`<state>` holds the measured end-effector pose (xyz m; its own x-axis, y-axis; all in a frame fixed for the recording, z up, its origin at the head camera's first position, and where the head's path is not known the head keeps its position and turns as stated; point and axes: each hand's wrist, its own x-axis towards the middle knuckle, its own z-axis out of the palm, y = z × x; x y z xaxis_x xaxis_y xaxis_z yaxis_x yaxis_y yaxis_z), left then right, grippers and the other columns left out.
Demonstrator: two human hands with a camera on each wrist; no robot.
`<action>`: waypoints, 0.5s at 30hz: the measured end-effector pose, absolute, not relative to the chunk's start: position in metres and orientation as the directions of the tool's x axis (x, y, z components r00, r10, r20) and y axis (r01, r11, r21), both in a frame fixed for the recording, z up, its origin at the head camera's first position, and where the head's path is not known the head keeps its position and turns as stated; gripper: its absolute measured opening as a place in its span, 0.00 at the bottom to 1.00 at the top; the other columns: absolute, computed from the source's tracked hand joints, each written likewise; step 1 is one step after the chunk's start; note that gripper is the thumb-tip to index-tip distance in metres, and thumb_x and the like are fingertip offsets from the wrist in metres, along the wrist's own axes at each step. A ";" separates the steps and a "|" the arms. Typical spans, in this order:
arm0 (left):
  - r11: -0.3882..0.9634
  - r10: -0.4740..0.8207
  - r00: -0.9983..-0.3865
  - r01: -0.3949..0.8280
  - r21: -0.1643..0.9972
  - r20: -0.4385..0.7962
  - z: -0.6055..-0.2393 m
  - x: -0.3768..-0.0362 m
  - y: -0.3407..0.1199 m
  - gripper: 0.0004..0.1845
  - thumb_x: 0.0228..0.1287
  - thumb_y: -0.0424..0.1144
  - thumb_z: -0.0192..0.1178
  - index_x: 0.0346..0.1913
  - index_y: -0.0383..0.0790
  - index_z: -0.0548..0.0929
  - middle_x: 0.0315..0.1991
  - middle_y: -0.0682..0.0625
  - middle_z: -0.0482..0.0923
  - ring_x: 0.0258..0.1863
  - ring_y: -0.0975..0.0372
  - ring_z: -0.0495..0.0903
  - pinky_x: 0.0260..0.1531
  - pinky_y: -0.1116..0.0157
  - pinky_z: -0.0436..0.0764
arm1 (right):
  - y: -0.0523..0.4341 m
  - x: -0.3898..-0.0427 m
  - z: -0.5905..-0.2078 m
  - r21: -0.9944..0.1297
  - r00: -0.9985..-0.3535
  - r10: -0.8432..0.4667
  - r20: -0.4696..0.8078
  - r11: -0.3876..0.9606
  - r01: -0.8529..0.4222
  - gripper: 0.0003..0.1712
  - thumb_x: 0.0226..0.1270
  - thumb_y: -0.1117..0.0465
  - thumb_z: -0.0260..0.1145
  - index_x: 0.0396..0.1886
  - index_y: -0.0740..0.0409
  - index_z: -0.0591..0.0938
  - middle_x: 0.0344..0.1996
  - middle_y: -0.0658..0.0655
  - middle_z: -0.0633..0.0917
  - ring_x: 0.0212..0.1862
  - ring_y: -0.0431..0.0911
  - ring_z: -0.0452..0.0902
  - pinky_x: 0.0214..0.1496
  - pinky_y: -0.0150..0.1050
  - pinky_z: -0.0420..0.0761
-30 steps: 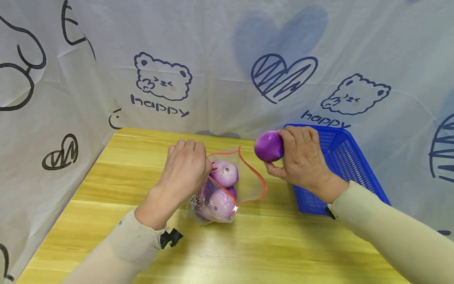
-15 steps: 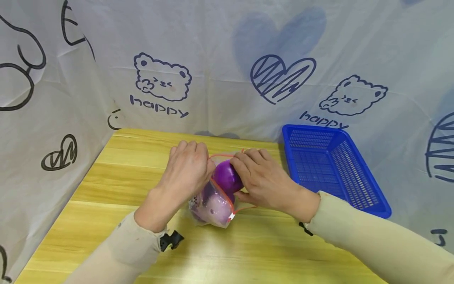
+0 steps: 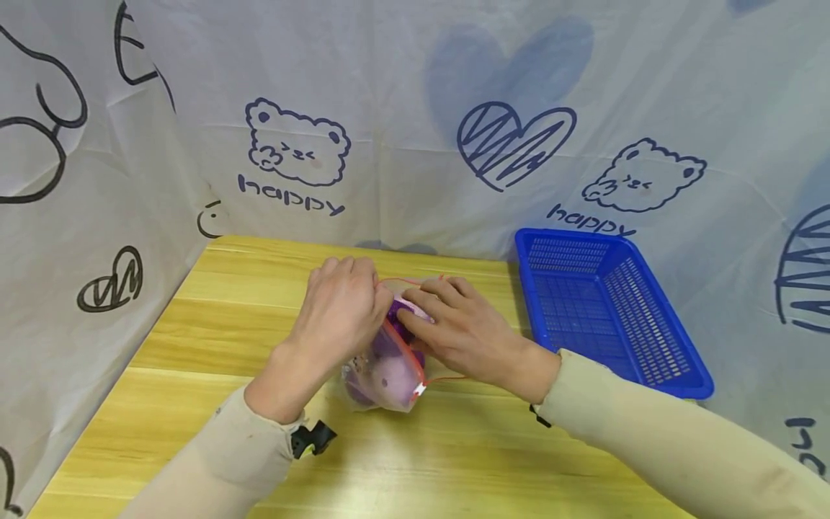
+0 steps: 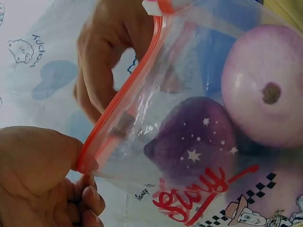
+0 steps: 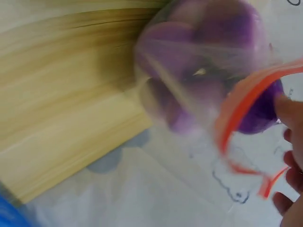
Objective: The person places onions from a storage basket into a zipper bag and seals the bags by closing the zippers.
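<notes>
A clear zip bag with a red zip edge and printed stars stands on the table with several onions inside. My left hand pinches its zip edge between thumb and bent fingers. Over the bag's mouth hovers my right hand, its fingers loosely bent and gripping nothing. Just below them, a dark purple onion shows at the opening; my right thumb is close to it, and whether they touch is unclear. Through the plastic in the left wrist view I see a paler onion and a purple one.
A blue plastic basket with slotted sides sits at the right of the wooden table. Behind the table hangs a white printed cloth. The white zip slider is at the bag's near corner.
My right hand has moved left from beside the basket to the bag's mouth with a purple onion, then let it go. The left hand keeps its hold, almost unmoved.
</notes>
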<state>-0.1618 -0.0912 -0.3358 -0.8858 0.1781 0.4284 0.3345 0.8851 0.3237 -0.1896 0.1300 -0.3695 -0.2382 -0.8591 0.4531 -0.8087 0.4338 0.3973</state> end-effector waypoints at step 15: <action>0.875 0.092 -0.927 0.249 0.416 0.363 -0.330 -0.158 -0.094 0.10 0.70 0.39 0.53 0.29 0.40 0.72 0.26 0.47 0.73 0.32 0.48 0.70 0.40 0.53 0.69 | 0.179 -0.176 -0.383 0.067 -0.614 -0.632 0.473 0.721 -0.690 0.12 0.69 0.54 0.69 0.28 0.54 0.81 0.25 0.51 0.80 0.32 0.51 0.74 0.36 0.45 0.69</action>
